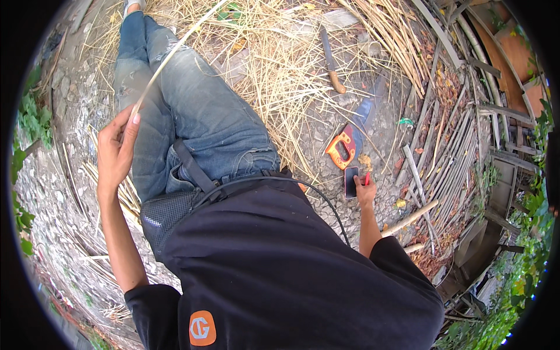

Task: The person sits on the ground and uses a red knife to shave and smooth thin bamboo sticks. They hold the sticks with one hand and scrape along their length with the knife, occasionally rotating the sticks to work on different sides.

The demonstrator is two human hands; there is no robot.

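My left hand (119, 143) pinches a long, pale bamboo strip (169, 58) between thumb and fingers. The strip slants up and away over my jeans (192, 87). On the right, my right hand (366, 191) is low over the ground, its fingers closed around a small red stick-like object (367, 178). Its fingertips touch the edge of a dark-screened phone (350, 182); whether they also grip it, I cannot tell. Just beyond lies a handsaw (344, 146) with an orange and red handle. A wooden-handled knife (331, 61) rests farther off among bamboo shavings.
Bamboo shavings (274, 76) are strewn beside my legs. Long bamboo strips (402, 41) lie in a bundle at the far right. Sticks and poles (446, 157) cover the right side, with a thick pole (410, 217) near my right forearm. Leafy plants (528, 256) line the rim.
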